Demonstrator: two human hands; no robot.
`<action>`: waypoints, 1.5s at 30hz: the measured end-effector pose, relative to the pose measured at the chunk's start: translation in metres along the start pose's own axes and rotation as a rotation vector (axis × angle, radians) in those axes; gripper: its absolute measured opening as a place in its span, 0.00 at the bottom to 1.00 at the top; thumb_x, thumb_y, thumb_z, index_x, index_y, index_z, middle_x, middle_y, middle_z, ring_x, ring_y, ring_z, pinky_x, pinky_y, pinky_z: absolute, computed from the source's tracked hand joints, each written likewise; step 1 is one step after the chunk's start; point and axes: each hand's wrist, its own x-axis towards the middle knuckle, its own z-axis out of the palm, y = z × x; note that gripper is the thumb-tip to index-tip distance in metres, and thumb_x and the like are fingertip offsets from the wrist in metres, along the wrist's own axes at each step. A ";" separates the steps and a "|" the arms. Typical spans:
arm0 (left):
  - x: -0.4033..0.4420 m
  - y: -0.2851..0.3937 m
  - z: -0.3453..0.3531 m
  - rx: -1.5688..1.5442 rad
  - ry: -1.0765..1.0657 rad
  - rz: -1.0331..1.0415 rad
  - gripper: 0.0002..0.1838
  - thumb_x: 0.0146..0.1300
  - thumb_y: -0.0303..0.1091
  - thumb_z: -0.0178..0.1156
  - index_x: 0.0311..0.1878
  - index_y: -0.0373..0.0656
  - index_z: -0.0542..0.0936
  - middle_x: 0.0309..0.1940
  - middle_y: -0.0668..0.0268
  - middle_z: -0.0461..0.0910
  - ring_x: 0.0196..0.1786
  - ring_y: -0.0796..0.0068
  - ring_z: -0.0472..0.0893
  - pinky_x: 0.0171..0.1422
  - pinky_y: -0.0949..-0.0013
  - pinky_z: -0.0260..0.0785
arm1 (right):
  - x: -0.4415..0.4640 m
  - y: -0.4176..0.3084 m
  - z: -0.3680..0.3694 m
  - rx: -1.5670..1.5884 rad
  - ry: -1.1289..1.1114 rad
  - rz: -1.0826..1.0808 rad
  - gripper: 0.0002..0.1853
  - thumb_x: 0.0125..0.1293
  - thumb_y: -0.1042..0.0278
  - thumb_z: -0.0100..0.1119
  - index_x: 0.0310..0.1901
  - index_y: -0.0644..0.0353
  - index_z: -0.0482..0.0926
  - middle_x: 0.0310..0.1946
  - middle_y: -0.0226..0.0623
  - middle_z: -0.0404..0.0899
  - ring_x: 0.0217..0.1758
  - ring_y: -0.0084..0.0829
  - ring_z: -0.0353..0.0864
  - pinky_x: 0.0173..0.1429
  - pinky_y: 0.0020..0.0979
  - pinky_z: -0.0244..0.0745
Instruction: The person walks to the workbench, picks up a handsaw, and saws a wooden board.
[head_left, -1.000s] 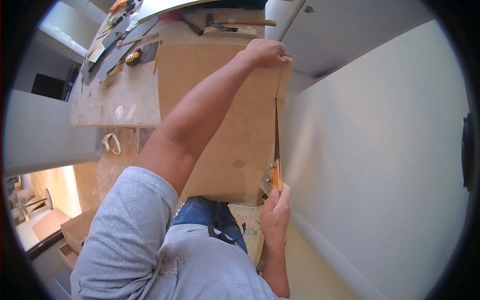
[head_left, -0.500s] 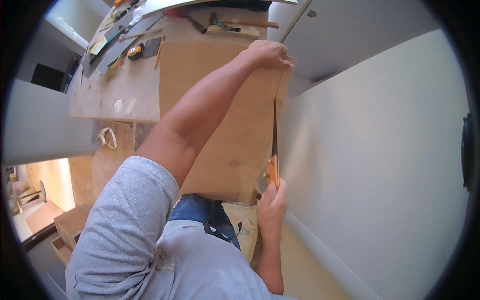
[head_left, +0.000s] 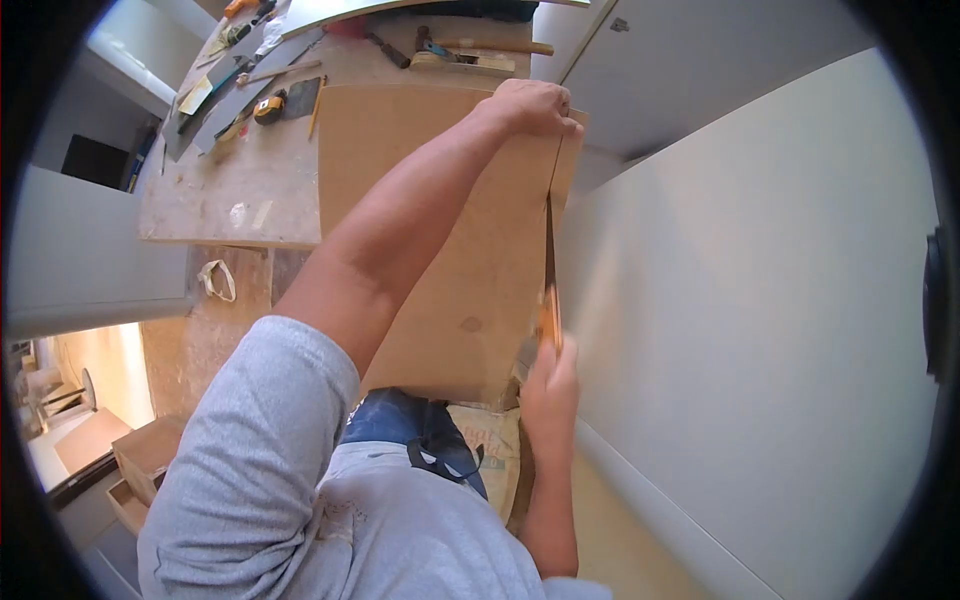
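Observation:
A large brown wooden board [head_left: 430, 270] lies over the bench edge, with a narrow strip on its right side split off by a cut line. At the board's far right corner my left hand [head_left: 532, 107] is closed on the edge, beside the far end of that line. My right hand [head_left: 550, 385] grips the orange wooden handle of a handsaw [head_left: 550, 250] below the near right side. The saw's dark blade points away from me and meets the board in the cut. Motion smears the handle slightly.
On the workbench [head_left: 200, 215] lie a tape measure [head_left: 268, 110], a pencil [head_left: 316, 108], a hammer [head_left: 425, 42] and several strips. A pale panel [head_left: 750, 300] stands close on the right. Wooden boxes [head_left: 145, 455] are at lower left, a printed sack [head_left: 490, 440] below the board.
My right hand and the saw have moved forward, away from my body, along the cut. My left hand keeps its hold on the board's far corner.

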 end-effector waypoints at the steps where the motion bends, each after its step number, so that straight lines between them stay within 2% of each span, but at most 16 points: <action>1: 0.001 -0.001 -0.002 -0.013 -0.014 0.005 0.36 0.62 0.71 0.64 0.54 0.47 0.87 0.50 0.58 0.89 0.58 0.56 0.86 0.61 0.54 0.76 | -0.018 0.005 -0.004 0.024 -0.013 0.039 0.22 0.85 0.54 0.42 0.62 0.65 0.74 0.34 0.58 0.81 0.37 0.56 0.82 0.45 0.49 0.76; 4: 0.004 0.001 -0.001 0.018 -0.049 -0.027 0.35 0.62 0.70 0.65 0.53 0.47 0.88 0.50 0.58 0.90 0.57 0.56 0.87 0.61 0.53 0.76 | 0.015 0.007 0.011 0.024 0.041 -0.077 0.19 0.85 0.56 0.44 0.62 0.64 0.73 0.39 0.69 0.83 0.46 0.69 0.84 0.49 0.60 0.75; 7: 0.005 0.002 -0.001 0.027 -0.062 -0.040 0.34 0.61 0.70 0.65 0.53 0.47 0.89 0.50 0.57 0.90 0.58 0.55 0.86 0.61 0.53 0.76 | 0.127 -0.030 0.036 -0.065 0.052 -0.178 0.18 0.85 0.56 0.44 0.53 0.66 0.73 0.42 0.70 0.83 0.48 0.71 0.82 0.50 0.62 0.74; 11: -0.002 -0.001 0.001 -0.020 -0.003 -0.024 0.36 0.61 0.71 0.64 0.54 0.47 0.89 0.51 0.58 0.90 0.59 0.54 0.86 0.61 0.53 0.77 | 0.127 -0.057 0.028 -0.003 0.033 -0.134 0.19 0.85 0.55 0.43 0.51 0.67 0.72 0.42 0.71 0.82 0.49 0.73 0.81 0.51 0.63 0.74; 16: 0.000 0.003 -0.007 -0.003 -0.041 -0.029 0.36 0.61 0.72 0.64 0.55 0.48 0.88 0.52 0.58 0.90 0.60 0.54 0.86 0.63 0.53 0.76 | -0.009 0.000 0.000 0.045 -0.025 -0.021 0.19 0.84 0.56 0.45 0.61 0.66 0.73 0.41 0.69 0.82 0.51 0.70 0.83 0.52 0.62 0.75; 18: 0.001 0.000 -0.002 -0.007 -0.030 -0.040 0.36 0.62 0.72 0.64 0.54 0.47 0.88 0.52 0.58 0.90 0.60 0.55 0.86 0.63 0.53 0.76 | -0.025 0.018 -0.003 -0.047 0.022 -0.004 0.17 0.85 0.59 0.43 0.59 0.64 0.73 0.35 0.57 0.79 0.37 0.51 0.80 0.46 0.46 0.76; 20: 0.002 0.003 0.000 0.004 -0.010 -0.028 0.36 0.62 0.72 0.63 0.53 0.47 0.89 0.51 0.57 0.90 0.60 0.55 0.86 0.63 0.53 0.76 | 0.024 0.008 0.012 -0.029 0.030 -0.052 0.18 0.85 0.58 0.42 0.56 0.66 0.73 0.35 0.57 0.79 0.37 0.54 0.80 0.45 0.47 0.75; 22: 0.002 0.002 0.001 0.016 -0.016 -0.029 0.35 0.62 0.72 0.63 0.52 0.47 0.89 0.50 0.58 0.90 0.59 0.55 0.86 0.62 0.54 0.76 | 0.111 -0.023 0.031 -0.045 -0.019 -0.092 0.18 0.85 0.56 0.44 0.56 0.66 0.73 0.43 0.67 0.84 0.51 0.70 0.83 0.52 0.60 0.76; 24: 0.000 0.001 -0.008 0.035 0.005 -0.021 0.35 0.63 0.72 0.63 0.53 0.47 0.88 0.50 0.58 0.90 0.59 0.55 0.86 0.63 0.54 0.76 | 0.149 -0.053 0.035 -0.101 0.057 -0.180 0.19 0.85 0.54 0.44 0.51 0.66 0.72 0.44 0.68 0.83 0.50 0.70 0.83 0.50 0.61 0.75; 27: -0.006 0.006 0.002 0.022 -0.036 -0.020 0.35 0.64 0.71 0.63 0.54 0.48 0.88 0.50 0.59 0.90 0.59 0.55 0.86 0.63 0.55 0.75 | 0.129 -0.052 0.028 -0.087 0.030 -0.140 0.19 0.85 0.55 0.44 0.54 0.66 0.73 0.42 0.67 0.83 0.47 0.69 0.83 0.50 0.60 0.74; 32: -0.004 0.004 0.000 0.002 0.021 -0.023 0.33 0.65 0.70 0.62 0.53 0.48 0.88 0.50 0.59 0.90 0.59 0.56 0.86 0.62 0.55 0.76 | -0.010 0.005 0.000 0.022 -0.032 0.019 0.21 0.84 0.57 0.46 0.63 0.67 0.73 0.37 0.65 0.82 0.47 0.68 0.85 0.49 0.59 0.75; 34: 0.000 0.004 -0.001 0.018 -0.057 -0.051 0.33 0.64 0.70 0.62 0.53 0.49 0.88 0.50 0.58 0.90 0.59 0.56 0.86 0.62 0.55 0.75 | -0.018 0.025 0.007 0.000 0.056 -0.070 0.22 0.85 0.52 0.42 0.61 0.64 0.74 0.36 0.60 0.81 0.39 0.58 0.82 0.48 0.51 0.76; 36: -0.001 0.004 0.002 0.016 -0.026 -0.046 0.33 0.64 0.70 0.63 0.52 0.48 0.88 0.49 0.58 0.90 0.58 0.56 0.86 0.61 0.55 0.76 | 0.042 0.017 0.030 -0.051 0.063 -0.091 0.21 0.85 0.53 0.42 0.58 0.65 0.74 0.37 0.60 0.82 0.41 0.59 0.83 0.48 0.50 0.76; 39: -0.005 0.008 -0.004 0.030 -0.001 -0.047 0.33 0.63 0.71 0.63 0.52 0.48 0.88 0.48 0.58 0.90 0.57 0.55 0.86 0.61 0.54 0.76 | 0.140 -0.043 0.038 -0.020 0.039 -0.161 0.19 0.85 0.55 0.44 0.54 0.67 0.73 0.41 0.69 0.83 0.48 0.71 0.82 0.50 0.61 0.74; 43: -0.004 0.007 -0.005 0.007 -0.005 -0.019 0.33 0.63 0.70 0.64 0.52 0.48 0.88 0.48 0.57 0.90 0.56 0.55 0.87 0.60 0.54 0.76 | 0.117 -0.045 0.023 0.018 0.018 -0.162 0.20 0.85 0.54 0.44 0.53 0.67 0.73 0.42 0.68 0.83 0.47 0.72 0.81 0.49 0.61 0.74; 45: -0.005 0.008 -0.006 0.011 -0.009 -0.029 0.34 0.63 0.70 0.64 0.53 0.47 0.88 0.49 0.57 0.90 0.56 0.55 0.87 0.61 0.54 0.76 | 0.055 -0.021 0.014 -0.051 0.011 -0.054 0.20 0.85 0.55 0.41 0.53 0.67 0.74 0.33 0.57 0.80 0.34 0.56 0.80 0.43 0.50 0.74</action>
